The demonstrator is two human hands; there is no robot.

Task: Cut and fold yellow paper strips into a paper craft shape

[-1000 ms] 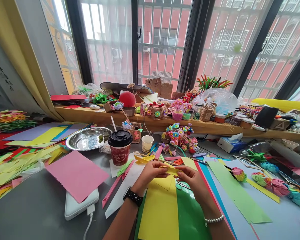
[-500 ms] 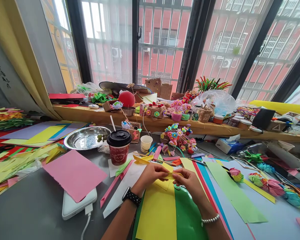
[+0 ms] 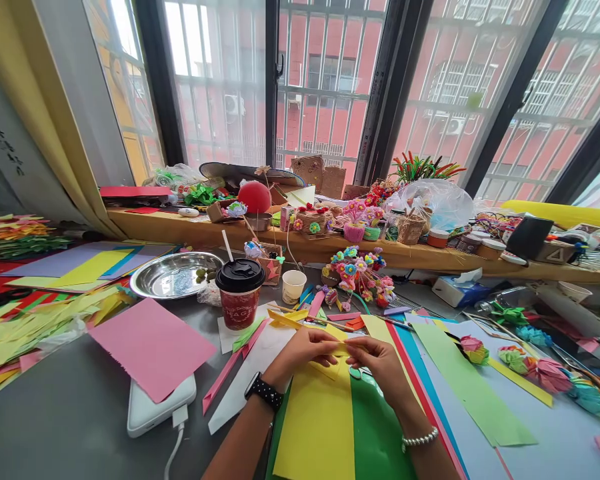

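Note:
Between the fingertips of both hands is a small piece of folded yellow paper (image 3: 341, 349), partly hidden by the fingers. My left hand (image 3: 310, 348), with a dark watch on its wrist, pinches the paper's left side. From the right, my right hand (image 3: 375, 357), with a beaded bracelet, pinches the other side. Below them a long yellow paper strip (image 3: 315, 427) lies on a glossy green sheet (image 3: 380, 433). The handles of a pair of scissors (image 3: 357, 375) show in part beside the right hand.
Left of the hands stand a lidded red cup (image 3: 239, 303), a metal dish (image 3: 170, 283) and a white power bank (image 3: 155, 407) under pink paper (image 3: 153, 350). A paper cup (image 3: 293, 287) is behind. Coloured sheets (image 3: 473, 380) and paper flowers (image 3: 547, 375) lie at right.
The fingers of my right hand have shifted slightly on the yellow paper, and less of it shows between the hands. The view has moved a little.

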